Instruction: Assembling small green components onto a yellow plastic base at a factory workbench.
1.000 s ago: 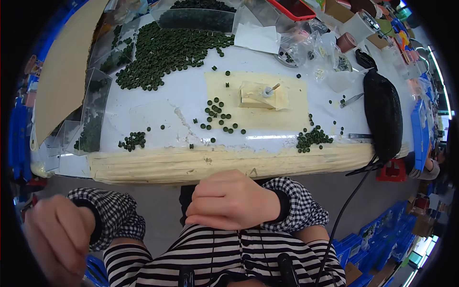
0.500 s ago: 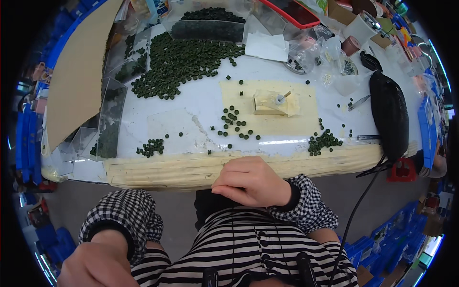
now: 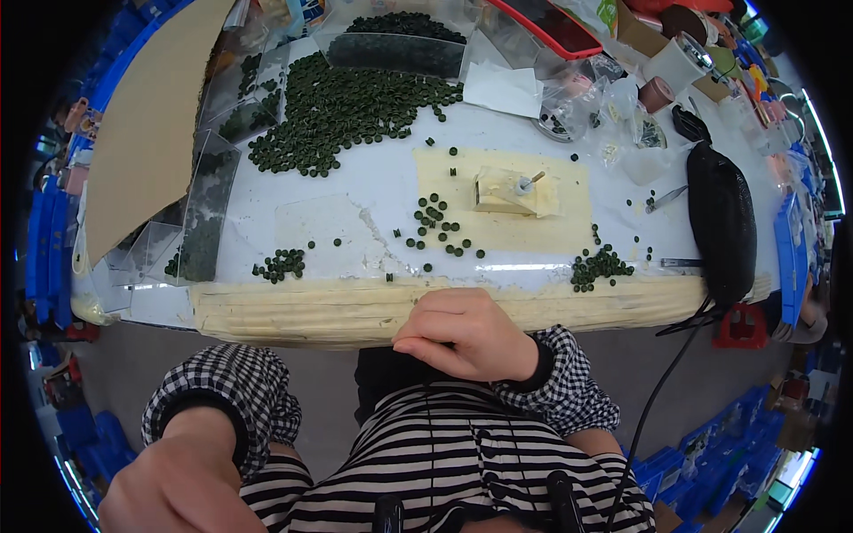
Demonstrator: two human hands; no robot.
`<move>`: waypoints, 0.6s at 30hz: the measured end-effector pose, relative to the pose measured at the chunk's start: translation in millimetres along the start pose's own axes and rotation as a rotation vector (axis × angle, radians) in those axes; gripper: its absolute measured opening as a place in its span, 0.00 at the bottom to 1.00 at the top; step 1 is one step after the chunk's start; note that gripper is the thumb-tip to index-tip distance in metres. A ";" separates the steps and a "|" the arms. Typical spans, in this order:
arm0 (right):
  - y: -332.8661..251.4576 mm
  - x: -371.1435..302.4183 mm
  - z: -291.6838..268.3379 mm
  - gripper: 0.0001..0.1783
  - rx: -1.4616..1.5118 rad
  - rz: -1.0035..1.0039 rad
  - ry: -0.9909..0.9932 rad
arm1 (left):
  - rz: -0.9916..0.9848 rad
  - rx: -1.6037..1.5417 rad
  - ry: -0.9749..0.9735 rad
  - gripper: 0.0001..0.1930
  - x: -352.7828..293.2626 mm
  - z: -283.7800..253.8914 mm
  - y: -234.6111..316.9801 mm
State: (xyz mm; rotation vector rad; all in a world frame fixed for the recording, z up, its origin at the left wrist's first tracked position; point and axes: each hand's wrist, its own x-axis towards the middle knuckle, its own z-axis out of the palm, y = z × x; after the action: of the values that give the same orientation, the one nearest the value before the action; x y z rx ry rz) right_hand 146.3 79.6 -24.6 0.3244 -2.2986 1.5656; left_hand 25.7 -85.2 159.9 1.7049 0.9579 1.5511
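Note:
My right hand (image 3: pixel 466 335) rests at the padded front edge of the table, its fingers curled in and the thumb pressed along them. Whatever it may hold is hidden. Low at the left, my left hand (image 3: pixel 178 489) hangs away from the table beside my lap, with its fingers cut off by the picture's lower edge. Beyond the right hand lies a loose group of small dark green grooved round pieces (image 3: pixel 433 214). Behind them, a small block with an upright pin (image 3: pixel 515 190) stands on a cream-coloured sheet (image 3: pixel 569 233).
A large heap of green pieces (image 3: pixel 324 111) spreads from clear trays (image 3: pixel 210 209) at the back left. Smaller piles lie left (image 3: pixel 281 265) and right (image 3: pixel 601 266). Cardboard (image 3: pixel 147 133) leans at left. A red-cased phone (image 3: pixel 560 31), plastic bags (image 3: pixel 613 120) and a black pouch (image 3: pixel 721 222) sit right.
The whole view has shifted slightly. My right hand stays curled at the table edge, and my left hand stays low at the left.

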 end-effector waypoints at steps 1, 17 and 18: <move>-0.8 -1.1 0.1 0.07 0.001 0.000 0.002 | 0.032 -0.014 -0.056 0.10 0.3 -3.8 -2.7; 1.1 -0.3 4.5 0.07 0.003 0.004 -0.002 | 0.245 -0.052 -0.017 0.14 -6.7 -0.8 -16.6; 0.7 -1.2 2.9 0.07 -0.008 0.010 -0.004 | 0.245 -0.027 -0.028 0.15 -5.7 -0.8 -17.2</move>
State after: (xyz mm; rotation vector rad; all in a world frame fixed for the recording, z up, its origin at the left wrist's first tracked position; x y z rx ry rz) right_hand 146.8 77.2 -26.6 0.3144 -2.3121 1.5618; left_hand 23.0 -80.9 142.6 1.8757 0.7314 1.6813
